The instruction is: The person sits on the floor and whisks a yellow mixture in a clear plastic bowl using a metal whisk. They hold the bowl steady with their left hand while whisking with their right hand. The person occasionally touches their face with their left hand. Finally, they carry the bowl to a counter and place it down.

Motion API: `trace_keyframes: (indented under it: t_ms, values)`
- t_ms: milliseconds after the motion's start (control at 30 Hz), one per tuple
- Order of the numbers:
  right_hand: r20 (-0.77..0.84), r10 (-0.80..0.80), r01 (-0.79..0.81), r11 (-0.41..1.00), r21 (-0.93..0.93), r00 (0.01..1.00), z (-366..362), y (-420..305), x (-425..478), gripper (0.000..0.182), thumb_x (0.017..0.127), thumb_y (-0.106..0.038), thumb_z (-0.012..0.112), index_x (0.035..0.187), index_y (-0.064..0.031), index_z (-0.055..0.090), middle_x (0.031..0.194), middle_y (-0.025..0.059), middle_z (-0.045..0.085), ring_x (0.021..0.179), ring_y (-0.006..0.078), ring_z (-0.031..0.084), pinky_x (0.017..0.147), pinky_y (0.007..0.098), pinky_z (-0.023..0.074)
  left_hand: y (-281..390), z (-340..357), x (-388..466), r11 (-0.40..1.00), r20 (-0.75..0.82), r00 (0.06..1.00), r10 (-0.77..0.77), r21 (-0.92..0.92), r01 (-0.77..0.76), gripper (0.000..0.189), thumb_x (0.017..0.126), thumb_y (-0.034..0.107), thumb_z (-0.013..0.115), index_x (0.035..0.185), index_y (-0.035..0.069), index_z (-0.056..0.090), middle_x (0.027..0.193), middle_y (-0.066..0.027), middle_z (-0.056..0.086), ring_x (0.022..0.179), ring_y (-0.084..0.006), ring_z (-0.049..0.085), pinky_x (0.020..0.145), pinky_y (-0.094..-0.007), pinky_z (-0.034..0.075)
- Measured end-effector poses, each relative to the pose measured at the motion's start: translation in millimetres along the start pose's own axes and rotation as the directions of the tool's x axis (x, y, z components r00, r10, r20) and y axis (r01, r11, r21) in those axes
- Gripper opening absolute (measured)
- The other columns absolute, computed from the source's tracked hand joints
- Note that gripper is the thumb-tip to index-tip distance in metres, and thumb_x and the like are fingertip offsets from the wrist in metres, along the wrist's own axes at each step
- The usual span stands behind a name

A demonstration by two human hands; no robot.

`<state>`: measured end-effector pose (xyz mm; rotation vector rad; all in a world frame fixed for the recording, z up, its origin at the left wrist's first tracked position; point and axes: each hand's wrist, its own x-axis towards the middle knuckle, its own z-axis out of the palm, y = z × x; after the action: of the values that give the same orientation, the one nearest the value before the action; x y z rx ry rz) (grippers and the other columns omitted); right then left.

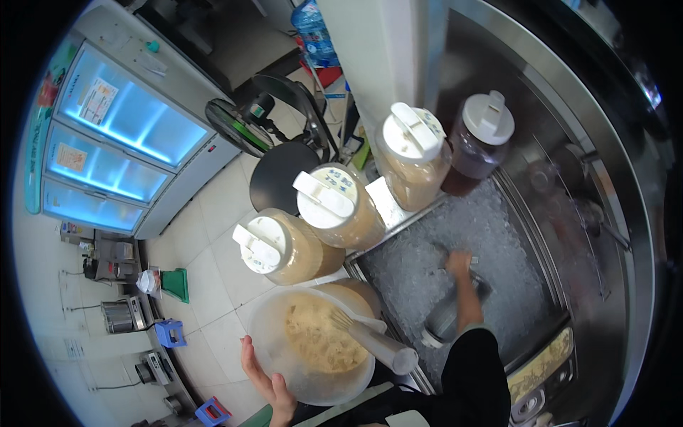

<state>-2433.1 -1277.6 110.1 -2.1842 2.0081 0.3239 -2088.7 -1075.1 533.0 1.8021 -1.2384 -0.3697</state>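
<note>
My left hand (269, 381) is beside a large translucent plastic tub (259, 315), fingers extended along its outer wall. Whether it presses on the wall is hard to tell. Inside the tub is a frothy tan mixture (320, 336), with a wire whisk (381, 347) leaning out over the right rim. My right hand (459, 262) reaches down into crushed ice (405, 267) in a steel bin. It appears closed around a scoop-like tool, whose pale handle end (474, 260) shows; the rest is in the ice. Under that forearm lies a clear container with a white end (431, 339).
White-lidded jugs of tan liquid (301, 251), (347, 213), (413, 171) line the bin's left edge. A jug of dark liquid (477, 144) stands at its far corner. A black chair (283, 176) and a lit glass-door refrigerator (122, 123) are beyond. Blue stools (171, 333) stand on the tiles.
</note>
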Motion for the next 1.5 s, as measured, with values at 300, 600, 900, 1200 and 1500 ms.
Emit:
trace_keyframes:
  t_ms: [300,600,900,1200,1500]
  values:
    - [0.181,0.005,-0.096,0.86,0.501,0.983,0.1,-79.6,-40.2,0.036,0.077,-0.036,0.05,0.079,-0.0039,0.065,0.076,0.0182,0.063,0.075,0.0357,0.06,0.076,0.0464,0.0403,2.1,-1.1,3.4,0.999,0.02,1.0,0.024,0.048,-0.025,0.057,0.084,0.031,0.042,0.127,-0.004,0.03,0.134,-0.0224,0.028,0.129,-0.0383,0.019,0.104,-0.047,0.013]
    - [-0.162,-0.041,0.1,0.921,0.376,0.986,-185.4,22.4,-39.3,0.022,0.067,-0.022,0.052,0.064,-0.0026,0.062,0.066,0.0204,0.058,0.065,0.0379,0.058,0.058,0.0462,0.0439,0.9,-7.4,4.7,0.989,0.064,0.987,0.146,0.014,-0.147,0.056,0.082,0.026,0.046,0.125,-0.006,0.032,0.133,-0.0254,0.029,0.127,-0.0433,0.021,0.103,-0.0479,0.017]
    - [-0.368,-0.484,0.565,0.811,0.153,0.794,-478.3,18.6,-68.5,0.034,0.066,-0.031,0.056,0.054,0.0008,0.05,0.056,0.0225,0.047,0.055,0.0395,0.051,0.048,0.0444,0.0358,2.1,-7.0,5.9,0.978,0.056,0.976,0.208,0.001,-0.209,0.058,0.079,0.023,0.047,0.127,-0.006,0.03,0.134,-0.026,0.028,0.126,-0.0452,0.021,0.102,-0.048,0.018]
    - [-0.322,-0.663,0.525,0.739,-0.421,0.675,-550.0,-130.4,-141.6,0.016,0.066,-0.014,0.056,0.053,-0.0045,0.056,0.053,0.01,0.054,0.055,0.0265,0.054,0.07,0.0365,0.0388,-1.5,-7.3,6.6,0.982,0.021,0.981,0.19,-0.003,-0.19,0.061,0.08,0.025,0.045,0.128,-0.007,0.026,0.134,-0.0261,0.027,0.126,-0.0434,0.023,0.103,-0.0463,0.018]
    - [-0.394,-0.031,0.065,0.995,0.072,0.919,-428.9,28.0,-87.4,0.023,0.08,-0.022,0.05,0.077,-0.0025,0.062,0.075,0.0176,0.06,0.077,0.0321,0.058,0.087,0.048,0.0326,0.6,-1.1,4.0,0.987,-0.007,0.987,0.16,-0.013,-0.161,0.063,0.084,0.038,0.041,0.128,-0.006,0.028,0.133,-0.0262,0.028,0.126,-0.0431,0.023,0.103,-0.0466,0.018]
